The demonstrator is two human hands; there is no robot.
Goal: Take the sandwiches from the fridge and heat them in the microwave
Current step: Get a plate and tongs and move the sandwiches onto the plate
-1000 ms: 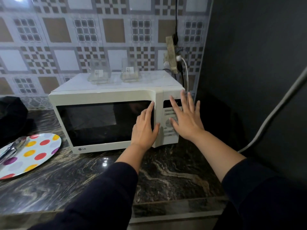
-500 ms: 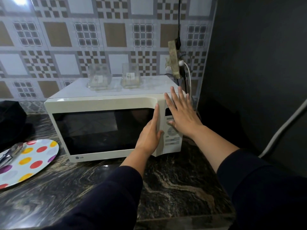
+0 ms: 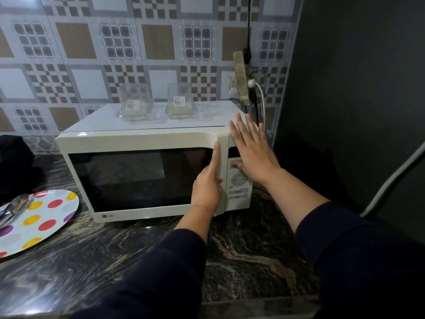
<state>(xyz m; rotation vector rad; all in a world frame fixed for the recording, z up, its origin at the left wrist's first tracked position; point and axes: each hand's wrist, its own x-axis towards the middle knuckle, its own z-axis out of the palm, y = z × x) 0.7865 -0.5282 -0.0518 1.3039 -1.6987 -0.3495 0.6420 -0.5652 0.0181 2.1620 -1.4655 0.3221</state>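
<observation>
1. The microwave (image 3: pixel 147 171) stood on the dark stone counter (image 3: pixel 241 254) with its door shut. No sandwiches were in view; whether they were inside the oven or in the fridge could not be told, because the door glass was dark.

2. The left hand (image 3: pixel 208 185) lay against the door's right edge, index finger straight up along it and thumb on the edge. Whether the other fingers hooked behind the edge could not be told.

3. The right hand (image 3: pixel 253 155) lay flat over the control panel (image 3: pixel 238 187), fingers straight and slightly spread, thumb at a button.

4. Risk: a door pull probably dragged the oven forward if the right hand braced too lightly. The two glass containers (image 3: pixel 135 104) on top could then have slid or toppled.

5. Risk: the bracing palm or thumb could have pressed a button and started the oven unintentionally.

6. Risk: a shift of the oven could have strained the plugs at the wall socket (image 3: pixel 241 81) just behind its right corner.

7. The spotted plate (image 3: pixel 43 217) lay well apart on the left, judged clear of the door.
</observation>
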